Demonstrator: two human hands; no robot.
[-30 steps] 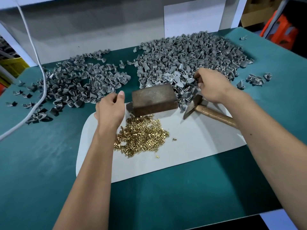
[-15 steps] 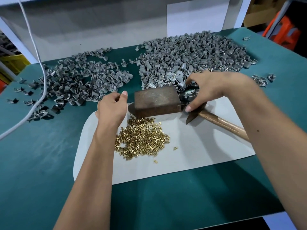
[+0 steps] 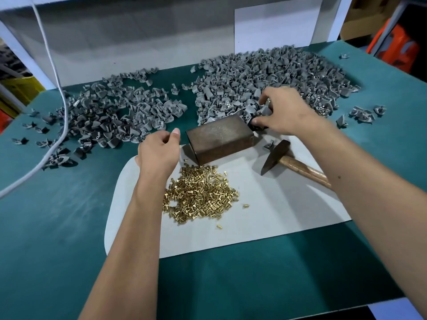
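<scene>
A white cable (image 3: 62, 93) curves over the left heap (image 3: 120, 116) of curled grey mouldings. The left hand (image 3: 159, 150) sits just beside the rusty rectangular steel block (image 3: 219, 138), fingers curled inward; I cannot tell whether they hold anything. Shiny brass rivets (image 3: 201, 197) litter the smooth white sheet (image 3: 277, 215). The right hand (image 3: 286, 114) pinches one grey plastic part (image 3: 265, 109) at the block's far right corner, beyond the wooden-handled hammer (image 3: 275, 155).

Single head-worn view, forward and steeply down, close over the green table (image 3: 57, 227).
</scene>
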